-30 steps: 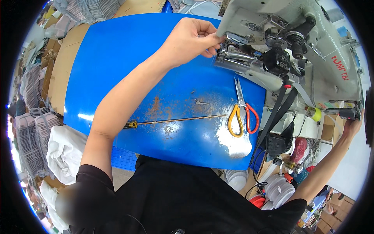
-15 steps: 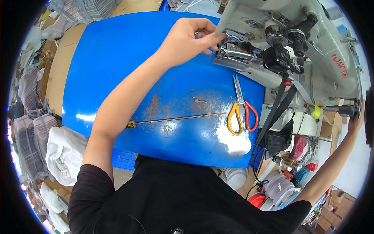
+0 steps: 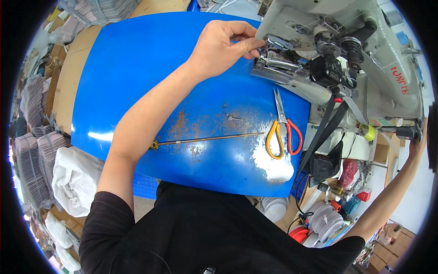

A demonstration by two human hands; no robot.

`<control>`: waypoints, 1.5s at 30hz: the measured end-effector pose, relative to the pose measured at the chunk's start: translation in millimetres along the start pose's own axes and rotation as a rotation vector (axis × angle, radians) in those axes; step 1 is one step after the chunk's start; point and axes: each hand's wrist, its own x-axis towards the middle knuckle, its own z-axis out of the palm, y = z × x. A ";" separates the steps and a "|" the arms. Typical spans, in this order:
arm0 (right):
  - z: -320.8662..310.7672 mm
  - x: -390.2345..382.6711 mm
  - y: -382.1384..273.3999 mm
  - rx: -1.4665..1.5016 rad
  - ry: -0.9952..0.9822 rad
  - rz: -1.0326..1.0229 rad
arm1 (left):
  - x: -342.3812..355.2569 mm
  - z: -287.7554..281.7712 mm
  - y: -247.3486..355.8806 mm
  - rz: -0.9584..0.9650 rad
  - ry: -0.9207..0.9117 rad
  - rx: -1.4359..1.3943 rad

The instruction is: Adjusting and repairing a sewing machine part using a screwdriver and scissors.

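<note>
A pale grey industrial sewing machine point(image 3: 388, 68) fills the upper right. Up at its needle end, the thumb and fingers of my left hand point(image 3: 223, 48) are pinched together beside the metal presser parts point(image 3: 278, 61). Whatever lies between the fingertips is too small to make out. My right arm reaches round to the machine's far right end, where my right hand point(image 3: 417, 145) is at the edge; its fingers are hidden. On the blue tabletop point(image 3: 137, 59) lie scissors point(image 3: 279, 123) with one yellow and one red handle, a long thin screwdriver point(image 3: 205, 139) and a small metal part point(image 3: 234, 118).
Black and grey straps point(image 3: 325, 128) hang from the machine. White spools point(image 3: 326, 221) stand low on the right. Bundled stacks of fabric pieces point(image 3: 34, 164) and a white bag point(image 3: 75, 180) lie on the left. Bare patches mark the tabletop's blue surface.
Very little differs. My left fingertips have shifted slightly at the needle end and stay pinched; my right arm keeps its place at the machine's far end.
</note>
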 end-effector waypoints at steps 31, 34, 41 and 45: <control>6.1 1.9 7.6 0.066 -0.035 -0.033 | -7.7 12.4 0.0 0.112 0.181 0.126; 6.9 -1.1 4.1 0.046 0.003 -0.035 | -8.3 14.6 2.3 0.124 0.196 0.128; 3.6 -2.7 2.6 0.051 -0.013 -0.034 | -9.8 18.5 4.1 0.142 0.235 0.132; -0.3 0.6 7.5 0.066 -0.012 -0.033 | -8.0 12.5 3.0 0.139 0.194 0.186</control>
